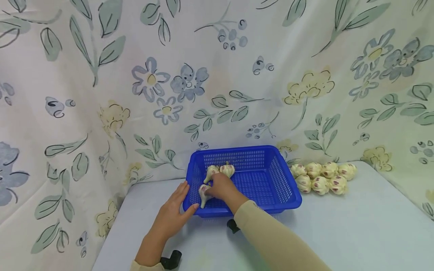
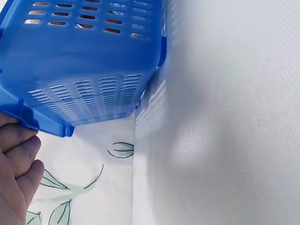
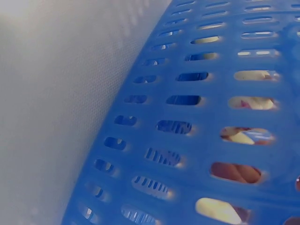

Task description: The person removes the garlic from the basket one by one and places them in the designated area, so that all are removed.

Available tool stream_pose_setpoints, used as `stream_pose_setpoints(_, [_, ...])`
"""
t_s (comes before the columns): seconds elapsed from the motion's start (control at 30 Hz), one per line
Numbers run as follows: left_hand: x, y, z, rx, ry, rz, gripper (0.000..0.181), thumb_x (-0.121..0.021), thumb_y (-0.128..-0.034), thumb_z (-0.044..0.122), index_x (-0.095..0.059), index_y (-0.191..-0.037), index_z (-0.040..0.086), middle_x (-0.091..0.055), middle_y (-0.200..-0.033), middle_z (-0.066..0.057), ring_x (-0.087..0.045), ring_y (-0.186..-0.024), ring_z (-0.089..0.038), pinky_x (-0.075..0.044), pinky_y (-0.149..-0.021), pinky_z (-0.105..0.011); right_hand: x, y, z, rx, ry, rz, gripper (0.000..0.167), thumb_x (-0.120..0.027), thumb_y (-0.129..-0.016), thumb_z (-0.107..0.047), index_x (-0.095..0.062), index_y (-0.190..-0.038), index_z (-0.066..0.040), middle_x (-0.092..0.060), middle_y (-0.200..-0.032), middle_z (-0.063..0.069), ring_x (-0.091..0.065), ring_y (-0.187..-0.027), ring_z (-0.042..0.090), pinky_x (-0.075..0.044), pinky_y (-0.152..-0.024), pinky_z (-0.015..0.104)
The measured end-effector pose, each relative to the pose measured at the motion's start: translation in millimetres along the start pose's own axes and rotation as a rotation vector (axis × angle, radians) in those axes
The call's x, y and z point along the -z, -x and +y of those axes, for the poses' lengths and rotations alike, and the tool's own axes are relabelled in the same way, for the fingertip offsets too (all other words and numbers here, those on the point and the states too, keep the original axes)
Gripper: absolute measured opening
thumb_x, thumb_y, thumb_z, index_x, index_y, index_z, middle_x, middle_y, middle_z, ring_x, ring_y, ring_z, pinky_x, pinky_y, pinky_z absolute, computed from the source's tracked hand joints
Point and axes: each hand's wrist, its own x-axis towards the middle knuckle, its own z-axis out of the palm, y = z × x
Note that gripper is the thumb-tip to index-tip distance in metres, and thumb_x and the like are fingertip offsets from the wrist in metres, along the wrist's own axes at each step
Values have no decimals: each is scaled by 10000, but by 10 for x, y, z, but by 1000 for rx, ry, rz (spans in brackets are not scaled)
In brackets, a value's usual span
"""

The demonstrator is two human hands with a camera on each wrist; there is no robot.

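Observation:
A blue plastic basket (image 1: 288, 188) with slotted walls stands on the table. My left hand (image 1: 173, 210) rests against its left end, the fingers fairly straight along the rim and the thumb at the front corner; the left wrist view shows these fingers (image 2: 23, 152) touching the rim. Reaching over the front wall, my right hand (image 1: 222, 187) grips a garlic bulb (image 1: 204, 195) in the basket's left part. Two more bulbs, one on the left (image 1: 211, 172) and another (image 1: 228, 170), lie just behind the hand. In the right wrist view, the basket wall (image 3: 197, 136) mostly hides hand and garlic.
Several garlic bulbs (image 1: 320, 184) sit in two rows on the white table (image 1: 366, 218), right of the basket. A floral cloth (image 1: 217, 75) hangs behind. Black wrist camera parts (image 1: 171, 259) show beside the left wrist and below the basket.

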Motion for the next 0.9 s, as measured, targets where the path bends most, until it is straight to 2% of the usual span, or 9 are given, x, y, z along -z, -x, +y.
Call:
stream_pose_setpoints(0.1, [3, 2, -1, -1, 3, 0, 768, -586, -926, 561, -381, -1522, 122, -297, -1613, -16, -291, -1483, -265, -337, -1143, -542, -4, 12, 9, 4, -17, -23, 540, -816, -798, -233, -624, -1251, -10, -650, -1229, 150, -620, -1125, 295, -498, -1005, 462])
stream_pose_setpoints(0.27, [-1, 4, -10, -15, -7, 7, 797, -543, -923, 621, -383, -1520, 118, -305, -1610, -21, -299, -1479, -268, -345, -1141, -535, -10, 37, 15, -27, -48, -105, 693, -777, -830, -297, -500, -1387, 6, -579, -1358, 182, -557, -1252, 343, -437, -1073, 504])
stream_pose_setpoints(0.43, [-4, 4, -15, -25, 0, 17, 790, -543, -927, 615, -393, -1514, 108, -307, -1609, -27, -298, -1480, -265, -343, -1143, -533, -4, 54, 9, -62, -12, -187, 737, -721, -864, -377, -456, -1447, -12, -557, -1407, 161, -510, -1317, 358, -392, -1111, 527])
stream_pose_setpoints(0.63, [-8, 6, -9, -23, -1, 17, 764, -584, -928, 560, -391, -1516, 111, -300, -1610, -11, -303, -1477, -274, -348, -1137, -542, -4, 50, 23, -29, 10, -186, 611, -736, -857, -348, -566, -1349, -28, -623, -1320, 139, -576, -1238, 326, -434, -1078, 501])
stream_pose_setpoints(0.8, [-6, 6, -6, -20, -5, 18, 784, -558, -927, 597, -390, -1516, 107, -308, -1608, -27, -301, -1478, -274, -343, -1140, -538, -1, 23, 30, -7, -4, -171, 399, -789, -814, -308, -620, -1086, -69, -674, -1034, 51, -632, -951, 226, -524, -911, 417])
stream_pose_setpoints(0.9, [-2, 7, -1, -10, -1, 12, 784, -564, -926, 591, -383, -1519, 111, -312, -1608, -35, -295, -1481, -273, -338, -1140, -543, 2, 10, 32, 7, -18, -167, 353, -797, -788, -248, -580, -1019, -93, -636, -954, 27, -594, -867, 199, -519, -838, 382])
